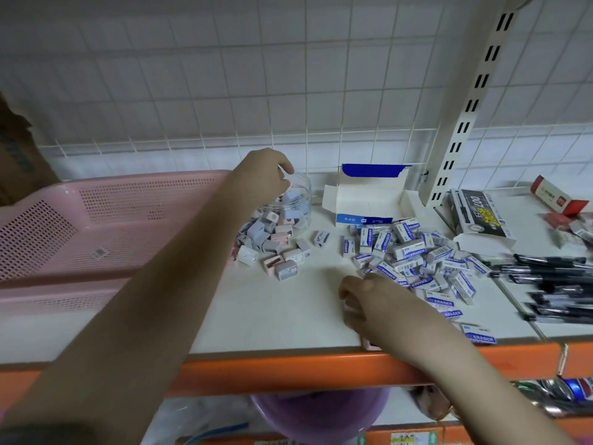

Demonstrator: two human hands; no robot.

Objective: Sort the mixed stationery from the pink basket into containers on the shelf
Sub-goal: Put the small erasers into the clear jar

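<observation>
I see the pink basket (96,220) lying at the left end of the white shelf (288,303), its perforated wall tipped toward me. Just beside its right edge stands a clear round jar (296,200) partly filled with small sharpeners, and more sharpeners (272,248) lie heaped against the jar's front and spill toward the shelf's middle. My left hand (263,175) reaches over the jar's rim, fingers curled down at the opening; I cannot tell whether they pinch anything. Right of the jar an open white and blue box (369,203) sits near the back edge, and in front of it spreads a pile of boxed erasers (417,258). My right hand (378,306) rests near the front edge at the left fringe of that pile, its fingers curled around something small and pale, which I cannot identify. Black pens (552,284) lie at the right end, with a black pen box (481,216) behind them by the slotted upright (465,117). An orange lip (288,370) runs along the shelf's front.
</observation>
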